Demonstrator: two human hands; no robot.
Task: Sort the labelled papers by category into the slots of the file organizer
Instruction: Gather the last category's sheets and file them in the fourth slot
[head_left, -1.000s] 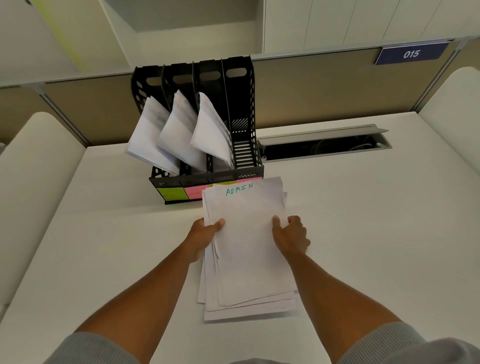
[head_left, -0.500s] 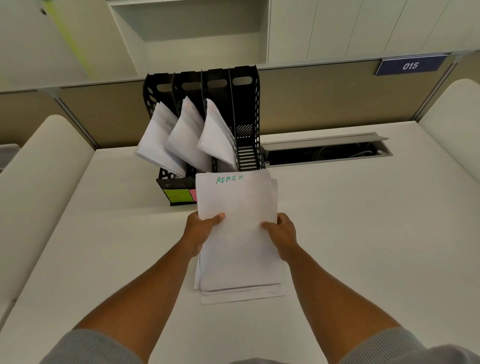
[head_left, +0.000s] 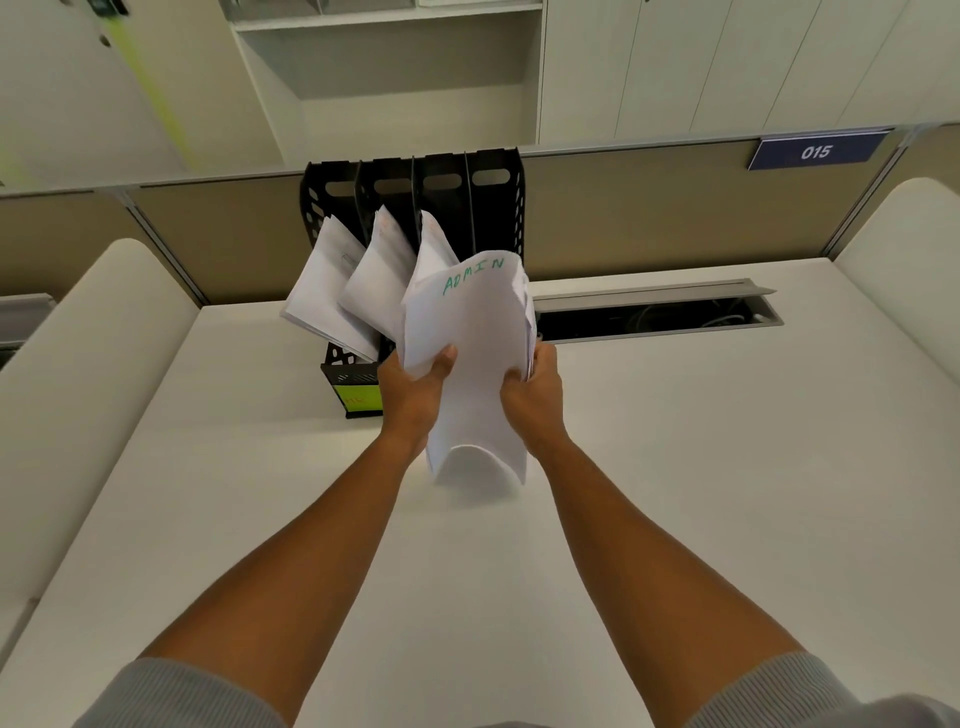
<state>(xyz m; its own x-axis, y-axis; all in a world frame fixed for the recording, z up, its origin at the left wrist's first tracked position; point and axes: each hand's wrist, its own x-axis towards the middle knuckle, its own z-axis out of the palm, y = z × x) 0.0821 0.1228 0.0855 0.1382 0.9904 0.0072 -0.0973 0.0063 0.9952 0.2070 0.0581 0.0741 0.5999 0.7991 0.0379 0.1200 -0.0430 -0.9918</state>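
Papers (head_left: 470, 332) marked "ADMIN" in green fill both my hands, a white stack lifted clear of the table (head_left: 675, 467) and bowed so its lower edge curls into an arch above the surface. My left hand (head_left: 415, 387) has its grip closed round the left edge, thumb pressed over the front sheet and fingers hidden behind. My right hand (head_left: 535, 389) has its grip curled round the right edge in the same way, knuckles toward me, the sheet edges fanned a little just above it. The stack's top end tilts away from me and covers the front of the file organizer (head_left: 493, 208), a black four-slot rack standing at the back of the table against the partition (head_left: 649, 218). From here I cannot tell whether the stack touches the rack. Three slots each carry a leaning bundle: left bundle (head_left: 322, 291), middle bundle (head_left: 379, 280), and a third bundle (head_left: 434, 254) mostly behind my stack. The rightmost slot shows only its black wall above the held sheets. A yellow-green label (head_left: 358, 397) sits on the rack's front lip under the left slot; its writing is too small to read. Right of the rack, a cable tray (head_left: 654, 317) lies open in the table. A blue plate (head_left: 815, 151) reading 015 hangs on the partition top. Grey sleeves (head_left: 171, 696) frame the bottom corners.
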